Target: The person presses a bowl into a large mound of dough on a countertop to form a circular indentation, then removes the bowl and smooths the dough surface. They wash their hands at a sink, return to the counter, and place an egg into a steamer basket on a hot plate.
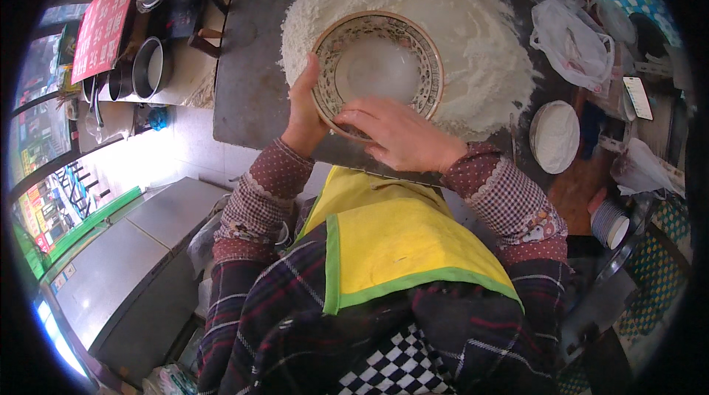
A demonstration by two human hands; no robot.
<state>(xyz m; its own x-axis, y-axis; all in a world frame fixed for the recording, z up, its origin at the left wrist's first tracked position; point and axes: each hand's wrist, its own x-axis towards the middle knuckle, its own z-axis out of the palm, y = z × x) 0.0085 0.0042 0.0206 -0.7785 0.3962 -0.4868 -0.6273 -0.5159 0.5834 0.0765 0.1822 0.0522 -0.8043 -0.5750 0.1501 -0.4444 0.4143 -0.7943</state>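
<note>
A patterned bowl [325, 62] with a brown rim holds cloudy whitish liquid [380, 73]. My left hand [304, 110] is closed on its left side, with the thumb up along the rim and the other fingers hidden beneath. Across the near rim lies my right hand [402, 133], fingers together over the inside edge and thumb below the rim outside. Its fingertips are close to the liquid; whether they touch it I cannot tell. Behind and around the bowl spreads a large heap of white flour [473, 40] on a dark worktop [251, 62].
Right of the flour are a clear plastic bag [572, 44] and a round container of white powder [555, 136]. Stacked bowls [610, 223] stand lower right. Metal pots [152, 67] and a red sign [103, 25] are at the left. A grey cabinet [111, 262] stands lower left.
</note>
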